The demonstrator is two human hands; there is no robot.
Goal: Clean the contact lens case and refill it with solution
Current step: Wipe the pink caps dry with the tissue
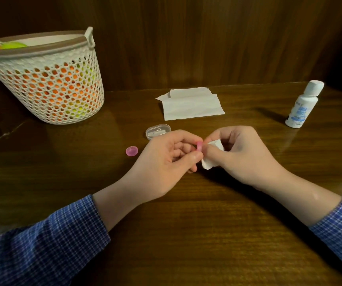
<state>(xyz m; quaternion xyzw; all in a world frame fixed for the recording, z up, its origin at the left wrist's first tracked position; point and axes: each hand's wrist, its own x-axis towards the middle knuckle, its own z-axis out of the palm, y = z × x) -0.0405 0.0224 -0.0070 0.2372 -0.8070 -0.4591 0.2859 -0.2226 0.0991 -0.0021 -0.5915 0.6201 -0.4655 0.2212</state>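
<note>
The pink case piece (199,145) is largely hidden between fingertips; its shape cannot be made out. It is pinched by the left hand (166,162), grip narrow. A wad of tissue (212,154) is held against it by the right hand (240,153), fingers curled. A pink cap (131,151) lies on the surface (186,234) just left; the solution bottle (303,105) stands well apart, right.

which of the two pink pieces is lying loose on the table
The pink cap, left of the left hand, lies alone on the table. The other pink piece is pinched in that hand, against the tissue.
</note>
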